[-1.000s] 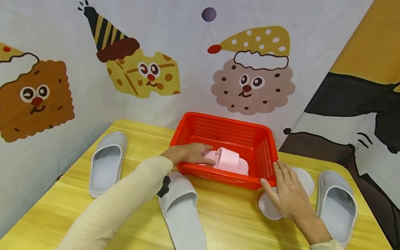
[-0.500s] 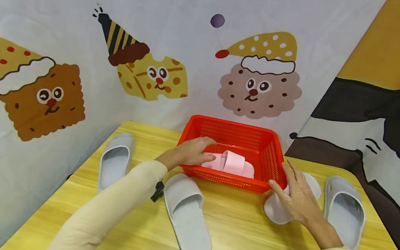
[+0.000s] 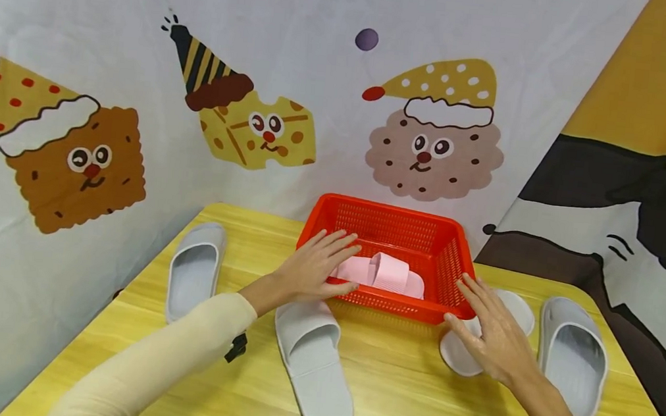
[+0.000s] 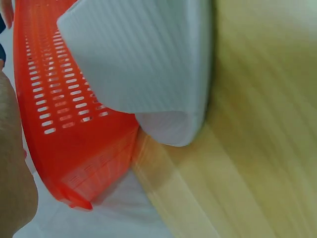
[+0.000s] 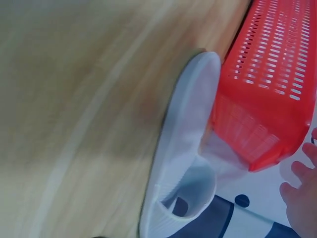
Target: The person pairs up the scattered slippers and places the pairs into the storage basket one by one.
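A pink slipper [image 3: 391,276] lies in the red plastic basket [image 3: 388,221] at the back of the table. Over the basket's near left rim is my left hand [image 3: 311,269], fingers straight and slightly spread, holding nothing. My right hand [image 3: 493,334] is at the near right corner with straight fingers; whether they touch the rim is hard to tell. Below that hand lies a whitish slipper [image 3: 517,311], partly hidden by it; the right wrist view shows the same slipper [image 5: 181,124] beside the basket. A light grey slipper [image 3: 320,385] lies in front of the basket, its toe near my left hand.
One grey slipper [image 3: 193,275] lies at the table's left edge, another [image 3: 572,361] near its right edge. The wood-patterned table [image 3: 406,386] backs onto a cloth [image 3: 313,28] printed with cartoon figures.
My left hand has come away from the pink slipper and drawn back over the near rim, fingers spreading. My right hand stays by the corner. The head view has shifted slightly.
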### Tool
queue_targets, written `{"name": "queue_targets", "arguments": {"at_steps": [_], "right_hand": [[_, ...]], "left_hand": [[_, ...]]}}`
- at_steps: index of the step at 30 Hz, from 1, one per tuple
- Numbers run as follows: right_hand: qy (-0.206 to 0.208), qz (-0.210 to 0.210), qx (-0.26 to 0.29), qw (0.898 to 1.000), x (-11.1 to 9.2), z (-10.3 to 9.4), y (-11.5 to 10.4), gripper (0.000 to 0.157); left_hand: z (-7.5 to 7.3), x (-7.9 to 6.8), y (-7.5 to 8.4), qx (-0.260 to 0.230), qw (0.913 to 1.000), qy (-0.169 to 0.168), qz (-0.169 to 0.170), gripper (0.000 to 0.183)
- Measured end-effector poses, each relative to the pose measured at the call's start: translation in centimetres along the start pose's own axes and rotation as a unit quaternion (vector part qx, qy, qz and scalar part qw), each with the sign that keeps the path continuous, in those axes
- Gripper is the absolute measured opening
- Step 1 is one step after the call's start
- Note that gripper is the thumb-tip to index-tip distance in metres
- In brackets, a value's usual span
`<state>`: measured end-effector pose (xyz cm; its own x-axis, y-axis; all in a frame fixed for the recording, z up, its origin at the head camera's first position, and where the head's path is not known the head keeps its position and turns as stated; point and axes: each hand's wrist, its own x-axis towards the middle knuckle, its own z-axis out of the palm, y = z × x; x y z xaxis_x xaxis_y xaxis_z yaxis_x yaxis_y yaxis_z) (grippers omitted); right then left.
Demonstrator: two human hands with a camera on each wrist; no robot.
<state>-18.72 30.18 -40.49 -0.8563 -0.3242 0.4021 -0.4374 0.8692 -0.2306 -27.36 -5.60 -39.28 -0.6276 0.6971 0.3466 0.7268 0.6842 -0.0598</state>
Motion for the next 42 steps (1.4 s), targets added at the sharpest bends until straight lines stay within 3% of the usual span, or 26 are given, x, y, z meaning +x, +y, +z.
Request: {"name": "queue_targets", "arguments": {"at_steps": [8, 12, 15, 19, 23, 28, 31, 42], "right_hand": [[-0.004, 0.013, -0.024, 1.0, -1.5, -0.6, 1.4, 0.073], [-0.018, 0.032, -0.033, 0.999, -2.2, -1.0, 2.6, 0.079], [-0.028, 0.031, -0.043, 0.998, -2.8, -1.5, 3.6, 0.083], [-0.048, 0.017, -0.048, 0.997, -3.8, -1.9, 4.8, 0.087], [-0.06, -0.012, -0.056, 0.997, -4.5, -1.9, 6.0, 0.093], [-0.062, -0.049, -0.065, 0.995, -4.4, -1.7, 7.3, 0.099], [-0.069, -0.054, -0.077, 0.993, -4.2, -1.6, 8.0, 0.101], [-0.108, -0.073, -0.103, 0.986, -3.6, -0.3, 9.4, 0.104]], "left_hand": [[-0.8, -2.7, 0.7, -0.041, 0.9989, 0.022, 0.004, 0.083], [-1.4, -4.5, 0.5, -0.073, 0.9926, 0.071, 0.066, 0.082], [-1.5, -5.8, 0.1, -0.105, 0.9782, 0.118, 0.135, 0.078], [-1.5, -7.5, 0.0, -0.133, 0.9617, 0.141, 0.194, 0.079], [-1.3, -9.2, 0.2, -0.133, 0.9632, 0.11, 0.206, 0.085], [-0.8, -11.6, 0.4, -0.104, 0.9772, 0.005, 0.185, 0.095], [-0.3, -12.4, 0.4, -0.093, 0.9792, -0.038, 0.176, 0.098], [0.6, -12.6, 0.7, -0.075, 0.9809, -0.071, 0.165, 0.099]]}}
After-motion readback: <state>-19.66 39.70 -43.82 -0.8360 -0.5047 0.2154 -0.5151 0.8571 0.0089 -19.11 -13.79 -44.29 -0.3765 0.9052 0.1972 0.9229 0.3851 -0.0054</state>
